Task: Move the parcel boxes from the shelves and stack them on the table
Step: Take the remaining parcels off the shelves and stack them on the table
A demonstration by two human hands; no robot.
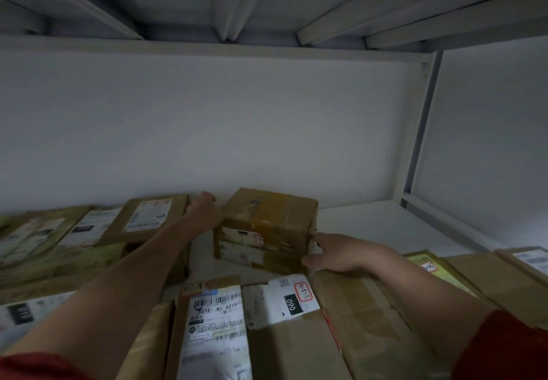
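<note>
A taped brown parcel box [267, 225] with torn white labels on its front stands at the back of the white shelf [370, 225], near the wall. My left hand [206, 209] presses against its upper left corner, fingers curled behind it. On the box's lower right corner lies my right hand [341, 253], thumb and fingers touching the edge. Both arms reach over several parcel boxes in the front row, among them one with a barcode label [215, 320] and one marked 060 [284, 299].
More labelled boxes [142, 219] line the shelf at the left, and flat cartons [444, 273] lie at the right. The underside of the upper shelf [267, 3] hangs overhead. A metal upright [415, 142] stands at the right.
</note>
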